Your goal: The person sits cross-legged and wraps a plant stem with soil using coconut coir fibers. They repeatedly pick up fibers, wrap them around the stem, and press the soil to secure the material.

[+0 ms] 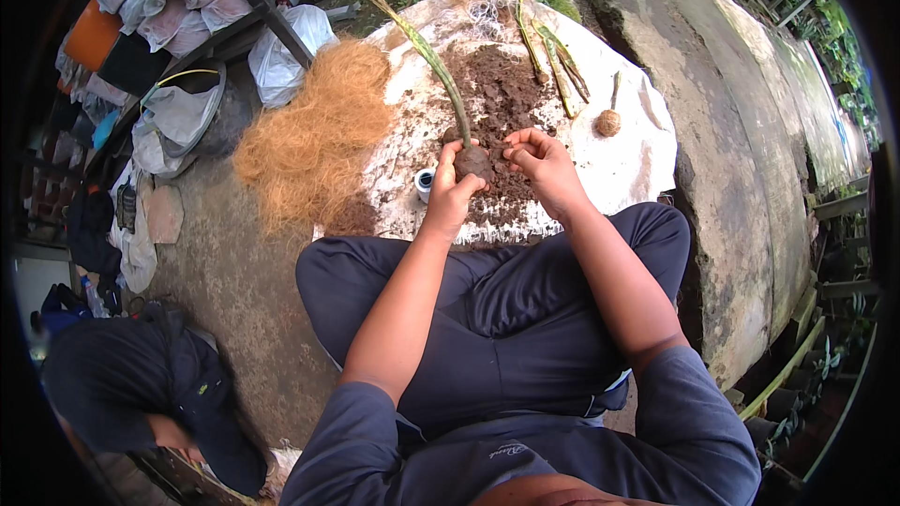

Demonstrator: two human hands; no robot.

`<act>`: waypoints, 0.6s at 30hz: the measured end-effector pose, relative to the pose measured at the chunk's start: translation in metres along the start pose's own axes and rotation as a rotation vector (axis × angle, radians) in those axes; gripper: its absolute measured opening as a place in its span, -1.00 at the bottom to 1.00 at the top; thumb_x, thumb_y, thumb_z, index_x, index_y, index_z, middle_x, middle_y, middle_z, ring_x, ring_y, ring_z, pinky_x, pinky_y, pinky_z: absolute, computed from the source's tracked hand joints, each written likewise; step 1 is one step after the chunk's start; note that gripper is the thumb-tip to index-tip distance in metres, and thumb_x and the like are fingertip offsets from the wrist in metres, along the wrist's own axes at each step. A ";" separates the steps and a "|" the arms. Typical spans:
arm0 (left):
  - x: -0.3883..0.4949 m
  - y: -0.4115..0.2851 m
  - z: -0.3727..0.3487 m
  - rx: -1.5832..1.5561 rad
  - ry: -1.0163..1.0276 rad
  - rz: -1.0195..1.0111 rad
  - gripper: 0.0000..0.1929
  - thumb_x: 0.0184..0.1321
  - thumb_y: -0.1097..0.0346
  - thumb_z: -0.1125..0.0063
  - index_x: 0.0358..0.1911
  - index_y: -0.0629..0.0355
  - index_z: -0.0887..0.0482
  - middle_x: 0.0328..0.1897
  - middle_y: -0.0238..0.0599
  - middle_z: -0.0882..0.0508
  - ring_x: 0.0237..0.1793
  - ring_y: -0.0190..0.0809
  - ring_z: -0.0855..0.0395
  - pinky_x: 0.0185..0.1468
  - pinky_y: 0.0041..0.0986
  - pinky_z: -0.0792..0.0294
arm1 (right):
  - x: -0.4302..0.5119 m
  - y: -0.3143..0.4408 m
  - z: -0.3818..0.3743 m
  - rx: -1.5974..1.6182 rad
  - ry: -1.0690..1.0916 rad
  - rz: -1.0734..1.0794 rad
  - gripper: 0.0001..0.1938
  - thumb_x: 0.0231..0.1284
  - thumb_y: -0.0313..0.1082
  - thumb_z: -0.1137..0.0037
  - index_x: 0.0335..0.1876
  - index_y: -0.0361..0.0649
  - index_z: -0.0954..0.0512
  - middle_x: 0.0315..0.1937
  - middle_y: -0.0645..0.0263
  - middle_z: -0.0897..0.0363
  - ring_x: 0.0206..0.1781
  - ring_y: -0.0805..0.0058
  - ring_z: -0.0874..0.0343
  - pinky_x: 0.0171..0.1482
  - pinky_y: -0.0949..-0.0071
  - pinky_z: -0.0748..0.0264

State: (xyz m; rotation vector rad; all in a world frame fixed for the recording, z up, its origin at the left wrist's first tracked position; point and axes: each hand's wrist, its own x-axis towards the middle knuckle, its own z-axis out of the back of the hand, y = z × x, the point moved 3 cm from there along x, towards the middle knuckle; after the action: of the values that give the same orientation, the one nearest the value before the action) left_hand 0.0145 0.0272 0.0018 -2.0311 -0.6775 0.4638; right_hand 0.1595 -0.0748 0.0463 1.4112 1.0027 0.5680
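Observation:
My left hand holds a ball of dark soil from which one long, mottled green leaf cutting rises, curving up to the left. Just right of the ball is my right hand, its thumb and fingertips pinched close together over the soil; whether a bit of soil is between them cannot be told. Loose brown soil lies on a white woven sack. Beside my left hand stands a white spool. Several leaf cuttings lie at the sack's upper right, near a fibre-wrapped ball with a short stem.
A heap of orange-brown fibre lies left of the sack. Plastic bags and a dark rack stand beyond it. Another person bends over at the lower left. A raised concrete edge runs along the right.

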 end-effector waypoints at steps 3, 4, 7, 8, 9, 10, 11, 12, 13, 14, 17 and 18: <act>-0.002 -0.003 0.003 -0.121 0.051 0.054 -0.31 0.16 0.53 0.07 0.48 0.20 -0.31 0.22 -0.19 -0.57 0.15 -0.21 -0.63 0.20 -0.27 -0.51 | 0.000 -0.002 0.001 0.053 0.003 0.024 -0.80 0.43 -0.59 -0.11 0.10 -0.29 -0.56 -0.11 0.32 -0.66 -0.03 0.59 -0.65 0.10 0.50 -0.61; -0.002 -0.005 0.002 -0.139 0.053 0.064 -0.31 0.18 0.54 0.05 0.49 0.20 -0.30 0.22 -0.20 -0.57 0.16 -0.21 -0.63 0.20 -0.28 -0.52 | -0.002 -0.001 0.000 0.072 -0.004 0.032 -0.79 0.43 -0.59 -0.11 0.10 -0.29 -0.56 -0.11 0.31 -0.66 -0.02 0.58 -0.66 0.11 0.48 -0.63; 0.000 -0.007 -0.004 -0.112 0.041 0.034 -0.33 0.25 0.56 -0.07 0.50 0.20 -0.32 0.19 -0.26 -0.58 0.14 -0.30 -0.62 0.21 -0.37 -0.52 | -0.007 0.007 -0.005 0.174 0.041 0.047 -0.78 0.43 -0.58 -0.13 0.12 -0.30 -0.57 -0.09 0.29 -0.67 -0.04 0.56 -0.68 0.10 0.44 -0.67; 0.000 -0.008 -0.005 -0.089 0.034 0.014 -0.34 0.27 0.57 -0.12 0.49 0.20 -0.33 0.17 -0.29 -0.58 0.13 -0.34 -0.61 0.22 -0.41 -0.52 | -0.007 0.009 -0.006 0.175 0.047 0.040 -0.78 0.43 -0.57 -0.16 0.13 -0.32 -0.58 -0.10 0.27 -0.69 -0.06 0.57 -0.68 0.06 0.47 -0.66; 0.000 -0.009 -0.006 -0.066 0.042 0.011 -0.34 0.29 0.55 -0.17 0.50 0.20 -0.33 0.18 -0.29 -0.59 0.16 -0.34 -0.61 0.24 -0.41 -0.51 | -0.006 0.010 -0.007 0.176 0.049 0.032 -0.78 0.43 -0.56 -0.18 0.13 -0.33 -0.59 -0.11 0.25 -0.71 -0.07 0.59 -0.68 0.02 0.50 -0.66; -0.001 -0.011 -0.008 -0.044 0.050 0.007 -0.34 0.31 0.53 -0.22 0.50 0.21 -0.32 0.19 -0.30 -0.59 0.19 -0.34 -0.60 0.27 -0.40 -0.50 | -0.006 0.010 -0.007 0.177 0.052 0.025 -0.77 0.43 -0.56 -0.20 0.13 -0.35 -0.60 -0.12 0.23 -0.73 -0.09 0.61 -0.69 -0.01 0.54 -0.66; -0.001 -0.012 -0.009 -0.021 0.058 0.004 -0.33 0.32 0.51 -0.27 0.50 0.21 -0.32 0.20 -0.30 -0.60 0.22 -0.34 -0.60 0.29 -0.40 -0.49 | -0.006 0.010 -0.006 0.152 0.045 0.032 -0.78 0.44 -0.55 -0.20 0.13 -0.34 -0.60 -0.12 0.24 -0.73 -0.10 0.61 -0.69 -0.02 0.54 -0.66; 0.000 -0.010 -0.008 -0.023 0.050 0.002 -0.35 0.32 0.51 -0.29 0.47 0.21 -0.33 0.19 -0.29 -0.60 0.22 -0.34 -0.60 0.30 -0.41 -0.49 | -0.006 0.009 -0.006 0.128 0.041 0.039 -0.78 0.44 -0.55 -0.21 0.13 -0.34 -0.61 -0.13 0.24 -0.74 -0.10 0.61 -0.69 -0.02 0.54 -0.66; 0.001 -0.007 -0.007 -0.024 0.041 0.000 -0.37 0.33 0.51 -0.32 0.44 0.22 -0.34 0.18 -0.28 -0.61 0.22 -0.34 -0.61 0.30 -0.41 -0.49 | -0.005 0.008 -0.007 0.104 0.037 0.046 -0.78 0.45 -0.55 -0.21 0.13 -0.34 -0.61 -0.14 0.25 -0.74 -0.10 0.62 -0.69 -0.02 0.54 -0.66; 0.001 -0.004 -0.006 -0.026 0.032 -0.002 -0.39 0.33 0.50 -0.34 0.41 0.22 -0.35 0.18 -0.27 -0.61 0.23 -0.34 -0.61 0.30 -0.42 -0.49 | -0.005 0.008 -0.007 0.098 0.043 0.058 -0.78 0.44 -0.54 -0.22 0.13 -0.34 -0.61 -0.14 0.25 -0.75 -0.11 0.62 -0.69 -0.02 0.54 -0.66; 0.002 -0.004 -0.008 0.057 0.057 -0.050 -0.42 0.31 0.52 -0.38 0.30 0.19 -0.31 0.19 -0.23 -0.60 0.19 -0.33 -0.64 0.27 -0.43 -0.52 | -0.003 0.006 -0.004 0.073 0.054 0.086 -0.78 0.43 -0.53 -0.24 0.11 -0.35 -0.61 -0.16 0.26 -0.76 -0.14 0.62 -0.69 -0.03 0.53 -0.66; 0.002 -0.002 -0.007 0.062 0.057 -0.051 -0.42 0.30 0.53 -0.38 0.28 0.17 -0.30 0.20 -0.22 -0.59 0.19 -0.32 -0.65 0.27 -0.42 -0.53 | -0.002 0.006 -0.004 0.059 0.057 0.092 -0.79 0.42 -0.53 -0.26 0.10 -0.36 -0.62 -0.16 0.26 -0.76 -0.14 0.62 -0.70 -0.04 0.53 -0.66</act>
State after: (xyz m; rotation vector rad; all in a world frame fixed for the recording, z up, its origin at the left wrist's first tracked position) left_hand 0.0193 0.0244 0.0072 -1.9568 -0.6711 0.3910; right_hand 0.1564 -0.0736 0.0528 1.5060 1.0105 0.6536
